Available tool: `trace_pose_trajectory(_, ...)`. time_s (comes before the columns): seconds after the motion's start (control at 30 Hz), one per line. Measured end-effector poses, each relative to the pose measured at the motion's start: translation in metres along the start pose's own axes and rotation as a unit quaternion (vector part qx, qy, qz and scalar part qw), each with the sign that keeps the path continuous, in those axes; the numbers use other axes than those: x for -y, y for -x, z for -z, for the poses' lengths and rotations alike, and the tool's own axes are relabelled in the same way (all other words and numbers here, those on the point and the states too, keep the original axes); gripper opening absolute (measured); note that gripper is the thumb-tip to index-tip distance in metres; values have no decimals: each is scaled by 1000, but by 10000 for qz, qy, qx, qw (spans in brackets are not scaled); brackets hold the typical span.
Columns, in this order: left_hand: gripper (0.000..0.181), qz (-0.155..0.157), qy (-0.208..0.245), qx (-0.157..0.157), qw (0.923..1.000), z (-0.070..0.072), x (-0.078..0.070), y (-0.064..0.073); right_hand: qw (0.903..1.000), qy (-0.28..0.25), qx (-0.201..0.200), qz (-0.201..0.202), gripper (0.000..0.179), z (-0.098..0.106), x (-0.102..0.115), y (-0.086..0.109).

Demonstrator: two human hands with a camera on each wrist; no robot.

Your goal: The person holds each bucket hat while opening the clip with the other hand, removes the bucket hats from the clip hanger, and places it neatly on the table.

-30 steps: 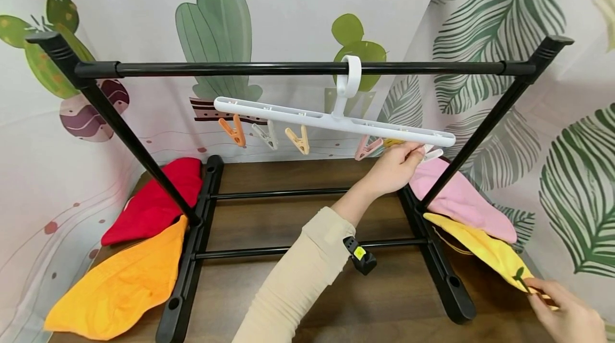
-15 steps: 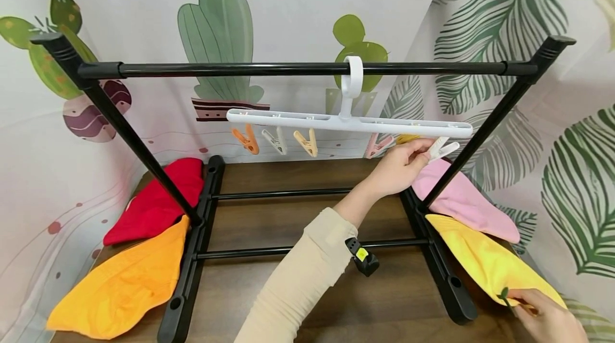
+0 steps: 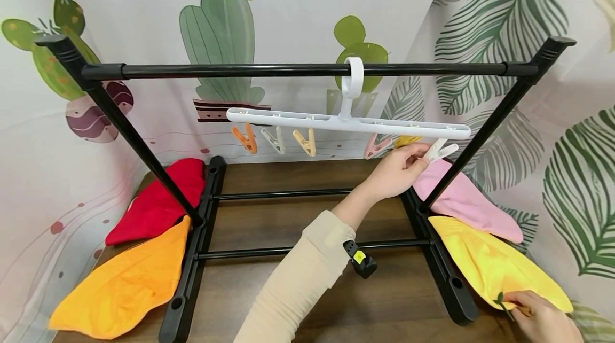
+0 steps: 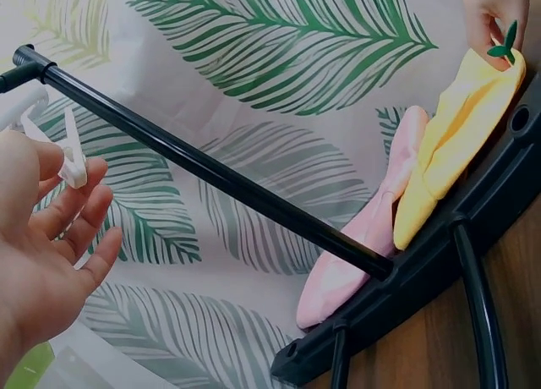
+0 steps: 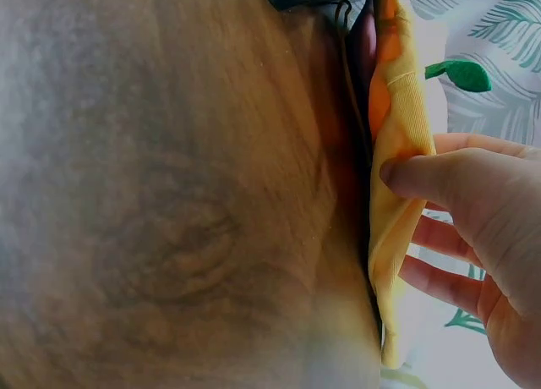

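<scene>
A white hanger [image 3: 302, 119] with several coloured clips hangs by its hook from the black rack's top bar [image 3: 230, 70]. At its right end, my left hand [image 3: 396, 169] pinches a white clip [image 3: 441, 150] between thumb and fingers. The left wrist view shows the same clip [image 4: 74, 148], its other fingers spread below. At the lower right, my right hand [image 3: 543, 315] grips the edge of a yellow cloth hat [image 3: 504, 263] with a green sprout [image 3: 502, 303]. In the right wrist view, the thumb lies on the near side of the hat [image 5: 397, 203] and the fingers are behind it.
A pink cloth hat [image 3: 471, 199] lies behind the yellow one. Outside the rack's left foot lie a red hat [image 3: 158, 201] and an orange hat [image 3: 125, 284]. The rack's slanted right post [image 3: 475, 124] stands beside the hanger's right end. Patterned curtains hang behind.
The hanger has shifted right and tilts less, and the white clip shows more fully. My right hand has moved left, bringing the yellow hat's edge with it.
</scene>
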State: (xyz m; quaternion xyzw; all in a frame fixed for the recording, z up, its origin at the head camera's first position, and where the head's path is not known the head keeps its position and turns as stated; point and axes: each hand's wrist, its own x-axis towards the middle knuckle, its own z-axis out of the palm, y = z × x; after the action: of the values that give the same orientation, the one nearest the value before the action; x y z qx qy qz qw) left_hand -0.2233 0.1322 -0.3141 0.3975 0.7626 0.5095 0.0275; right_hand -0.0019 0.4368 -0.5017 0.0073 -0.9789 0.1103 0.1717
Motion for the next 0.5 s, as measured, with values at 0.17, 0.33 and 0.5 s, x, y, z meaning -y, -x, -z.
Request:
trace_pose_trajectory(0.17, 33, -44, 21, -10, 10000, 0, 4, 3, 9998, 145, 112, -93, 28, 0, -3, 0)
trace_pose_trajectory(0.33, 33, -68, 180, 3, 9998, 0, 8, 7, 9997, 120, 168, -112, 27, -2, -6, 1)
trace_pose_trajectory(0.5, 32, -176, 393, 83, 9990, 2, 16, 15, 9989, -36, 449, -99, 27, -5, -8, 1)
